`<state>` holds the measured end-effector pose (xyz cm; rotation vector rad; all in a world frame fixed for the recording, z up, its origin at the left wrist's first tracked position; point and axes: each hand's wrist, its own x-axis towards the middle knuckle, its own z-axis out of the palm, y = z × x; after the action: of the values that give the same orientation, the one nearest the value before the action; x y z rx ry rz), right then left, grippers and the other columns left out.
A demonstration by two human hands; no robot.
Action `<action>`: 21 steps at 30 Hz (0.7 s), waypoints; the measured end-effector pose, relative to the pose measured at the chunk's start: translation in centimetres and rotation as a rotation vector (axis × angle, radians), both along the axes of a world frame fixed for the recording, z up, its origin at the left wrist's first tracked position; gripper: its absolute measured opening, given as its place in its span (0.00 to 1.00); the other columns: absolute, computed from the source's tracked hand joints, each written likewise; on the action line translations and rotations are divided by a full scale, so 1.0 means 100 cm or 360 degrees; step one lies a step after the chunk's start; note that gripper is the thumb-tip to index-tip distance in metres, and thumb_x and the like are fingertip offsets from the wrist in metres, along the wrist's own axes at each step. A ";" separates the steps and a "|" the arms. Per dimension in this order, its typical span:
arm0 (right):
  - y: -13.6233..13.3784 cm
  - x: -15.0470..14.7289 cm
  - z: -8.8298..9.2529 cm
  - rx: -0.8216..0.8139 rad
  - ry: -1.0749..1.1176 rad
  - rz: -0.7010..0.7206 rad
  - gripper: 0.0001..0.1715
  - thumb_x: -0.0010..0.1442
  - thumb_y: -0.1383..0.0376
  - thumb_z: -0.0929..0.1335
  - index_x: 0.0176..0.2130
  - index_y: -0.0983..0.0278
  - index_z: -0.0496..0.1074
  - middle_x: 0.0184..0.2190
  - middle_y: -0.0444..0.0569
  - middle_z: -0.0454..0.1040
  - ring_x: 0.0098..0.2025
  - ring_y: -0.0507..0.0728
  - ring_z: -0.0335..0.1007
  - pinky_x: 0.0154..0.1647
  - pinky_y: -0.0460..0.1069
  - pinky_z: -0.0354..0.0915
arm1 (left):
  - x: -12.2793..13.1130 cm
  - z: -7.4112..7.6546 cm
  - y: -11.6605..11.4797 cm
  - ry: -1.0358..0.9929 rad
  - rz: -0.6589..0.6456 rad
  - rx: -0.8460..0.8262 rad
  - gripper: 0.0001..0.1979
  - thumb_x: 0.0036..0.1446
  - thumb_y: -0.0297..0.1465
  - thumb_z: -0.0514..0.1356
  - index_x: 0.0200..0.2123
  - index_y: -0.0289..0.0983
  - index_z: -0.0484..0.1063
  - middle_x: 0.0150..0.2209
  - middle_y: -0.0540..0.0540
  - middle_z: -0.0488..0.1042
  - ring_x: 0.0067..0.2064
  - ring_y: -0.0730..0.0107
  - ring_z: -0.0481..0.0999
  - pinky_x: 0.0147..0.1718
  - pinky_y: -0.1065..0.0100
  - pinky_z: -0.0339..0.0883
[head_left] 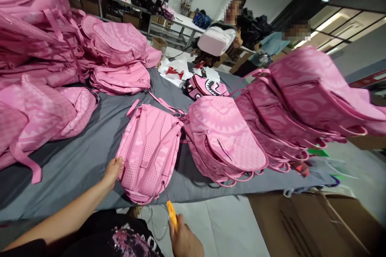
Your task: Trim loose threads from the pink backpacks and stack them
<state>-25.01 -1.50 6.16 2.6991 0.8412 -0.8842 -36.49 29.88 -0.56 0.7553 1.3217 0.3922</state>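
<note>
A pink backpack (150, 144) lies in front of me on the grey cloth, its padded back panel and shoulder straps facing up. My left hand (115, 170) is closed on its left side edge. Low at the right, my right hand (186, 237) grips the yellow-orange handle of a tool (172, 213) with a thin, dark shaft. That shaft reaches to the backpack's lower right corner; whether its tip touches the fabric I cannot tell. Just to the right lies another pink backpack (223, 128), front up, with a shark-mouth pattern.
Stacked pink backpacks (313, 100) lean at the right, and more are piled (39, 28) at the left. A small shark-face bag (208, 87) sits farther back. An open cardboard box (301, 221) stands below the table edge. Two people are beyond the table, one with a pale pink bag (217, 40).
</note>
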 end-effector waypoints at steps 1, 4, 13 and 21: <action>0.004 -0.003 -0.006 -0.0003 -0.0096 0.0015 0.18 0.71 0.58 0.55 0.48 0.62 0.67 0.38 0.56 0.79 0.37 0.64 0.80 0.32 0.53 0.69 | 0.000 0.001 0.003 -0.0052 0.0031 -0.0179 0.10 0.63 0.33 0.58 0.44 0.34 0.68 0.47 0.36 0.71 0.48 0.62 0.75 0.47 0.64 0.71; 0.025 -0.004 -0.017 -0.0046 -0.0278 0.0045 0.14 0.71 0.61 0.57 0.48 0.63 0.68 0.37 0.56 0.79 0.36 0.63 0.81 0.32 0.51 0.69 | 0.009 0.005 0.006 -0.0083 0.0000 -0.0482 0.13 0.62 0.35 0.60 0.44 0.32 0.67 0.42 0.37 0.72 0.36 0.66 0.76 0.35 0.66 0.73; 0.069 -0.011 -0.031 0.0154 -0.0307 0.0196 0.23 0.70 0.53 0.57 0.53 0.65 0.67 0.40 0.59 0.78 0.40 0.67 0.77 0.41 0.57 0.69 | 0.001 0.008 0.007 -0.0573 -0.0051 -0.0772 0.10 0.65 0.36 0.56 0.37 0.36 0.71 0.31 0.50 0.73 0.26 0.76 0.73 0.18 0.76 0.67; 0.063 -0.008 -0.050 0.0086 -0.0356 0.0285 0.24 0.71 0.56 0.57 0.58 0.65 0.64 0.41 0.59 0.78 0.42 0.66 0.77 0.45 0.58 0.67 | 0.003 -0.014 0.016 -0.0926 -0.0172 -0.1088 0.07 0.65 0.32 0.57 0.35 0.35 0.71 0.26 0.49 0.74 0.20 0.78 0.71 0.15 0.77 0.64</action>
<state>-25.77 4.75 1.14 2.6504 1.0470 -0.5178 -36.19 31.48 -1.97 0.1104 0.7735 0.0427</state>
